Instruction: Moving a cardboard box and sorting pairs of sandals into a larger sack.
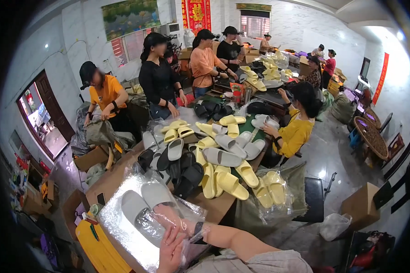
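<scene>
Grey slippers (134, 205) in clear bag (149, 226), lower left of frame; right hand (169, 217) at the film, left hand (170, 253) curled beside, can't tell either's fingers' grip; film could tear if wristband (198, 228) snags.

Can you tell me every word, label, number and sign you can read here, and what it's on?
Tall red banner with gold characters on the back wall: it has writing, but I don't copy printed words.
Long, narrow red strip on the right wall: any marks are too blurred to read.
Pale grey open-toed slippers and the clear, shiny plastic bag around them: no writing I can make out.
</scene>
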Demonstrator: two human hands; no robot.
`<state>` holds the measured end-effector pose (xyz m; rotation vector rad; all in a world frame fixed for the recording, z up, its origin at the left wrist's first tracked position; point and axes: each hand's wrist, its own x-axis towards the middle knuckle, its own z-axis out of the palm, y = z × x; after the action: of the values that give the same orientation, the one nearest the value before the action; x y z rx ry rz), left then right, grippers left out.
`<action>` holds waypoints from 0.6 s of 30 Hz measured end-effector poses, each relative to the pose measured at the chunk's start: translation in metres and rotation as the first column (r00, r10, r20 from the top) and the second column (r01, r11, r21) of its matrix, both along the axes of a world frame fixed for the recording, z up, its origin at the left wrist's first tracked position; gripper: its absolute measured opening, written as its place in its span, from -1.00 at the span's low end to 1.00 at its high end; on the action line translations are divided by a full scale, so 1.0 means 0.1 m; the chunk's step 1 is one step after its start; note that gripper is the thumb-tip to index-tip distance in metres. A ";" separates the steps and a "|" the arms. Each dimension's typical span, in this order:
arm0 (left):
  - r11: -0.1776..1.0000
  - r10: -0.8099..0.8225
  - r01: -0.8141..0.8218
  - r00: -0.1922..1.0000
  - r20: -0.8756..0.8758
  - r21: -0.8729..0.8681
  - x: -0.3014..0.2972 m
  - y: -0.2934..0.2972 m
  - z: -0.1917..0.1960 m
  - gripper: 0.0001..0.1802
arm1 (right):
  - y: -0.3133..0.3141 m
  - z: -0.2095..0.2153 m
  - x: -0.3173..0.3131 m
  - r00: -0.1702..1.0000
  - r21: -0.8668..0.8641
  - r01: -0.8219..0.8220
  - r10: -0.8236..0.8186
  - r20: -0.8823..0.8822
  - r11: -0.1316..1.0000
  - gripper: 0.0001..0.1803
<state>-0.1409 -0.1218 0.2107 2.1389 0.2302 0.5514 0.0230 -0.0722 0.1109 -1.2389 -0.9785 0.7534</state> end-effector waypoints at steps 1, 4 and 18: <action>1.000 0.000 0.000 1.000 -0.001 0.008 -0.03 0.04 -0.05 -0.60 | 0.14 0.08 0.08 0.811 -0.407 0.143 0.129 0.570 0.902 -0.48; 0.997 0.057 -0.054 0.996 -0.068 0.047 -0.14 0.30 -0.29 -0.31 | 0.00 -0.10 0.00 0.780 -0.157 0.099 0.021 0.626 0.983 -0.38; 0.703 0.696 -0.620 0.699 -0.162 0.348 -0.42 0.96 -1.17 -0.22 | -1.26 1.49 0.51 0.753 -0.043 -0.656 0.650 -0.106 0.753 -0.78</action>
<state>-0.1829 -0.0256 0.0942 2.3672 1.2025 0.7091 0.0743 -0.1979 0.2601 -0.9006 -1.3440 1.3958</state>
